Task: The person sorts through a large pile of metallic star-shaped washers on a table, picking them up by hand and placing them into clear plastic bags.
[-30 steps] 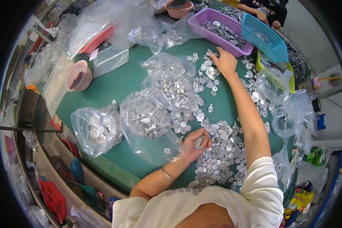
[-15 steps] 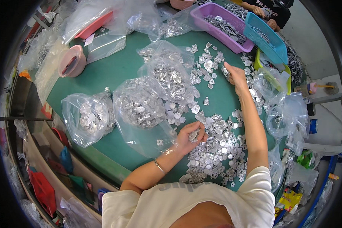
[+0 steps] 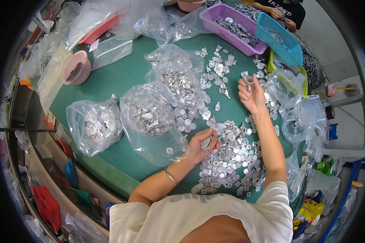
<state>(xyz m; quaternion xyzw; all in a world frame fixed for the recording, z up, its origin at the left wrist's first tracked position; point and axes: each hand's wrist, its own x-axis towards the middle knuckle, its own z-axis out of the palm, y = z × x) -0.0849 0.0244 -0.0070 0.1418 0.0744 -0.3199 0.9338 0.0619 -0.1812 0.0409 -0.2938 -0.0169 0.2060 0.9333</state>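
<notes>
My right hand point(image 3: 253, 96) is raised over the right side of the green table point(image 3: 105, 83), its palm turned up. Between its thumb and fingers is a silver ring-shaped metal piece point(image 3: 249, 82). My left hand point(image 3: 201, 147), a bracelet at its wrist, stays low beside the big heap of small silver metal pieces point(image 3: 231, 162). Its fingers are curled around a silver metal piece point(image 3: 206, 143), partly hidden by them. More loose silver pieces point(image 3: 218, 67) are scattered beyond my hands.
Clear plastic bags of silver pieces point(image 3: 148, 115) stand left of my left hand. A purple basket point(image 3: 213, 32), a blue basket point(image 3: 280, 42) and a green basket point(image 3: 303, 83) are at the far right. A pink bowl point(image 3: 81, 73) sits far left. Another person's hands point(image 3: 284, 18) work beyond the baskets.
My right hand has drawn back from the scattered pieces and turned palm up, bringing the ring-shaped piece into sight. My left hand has barely moved.
</notes>
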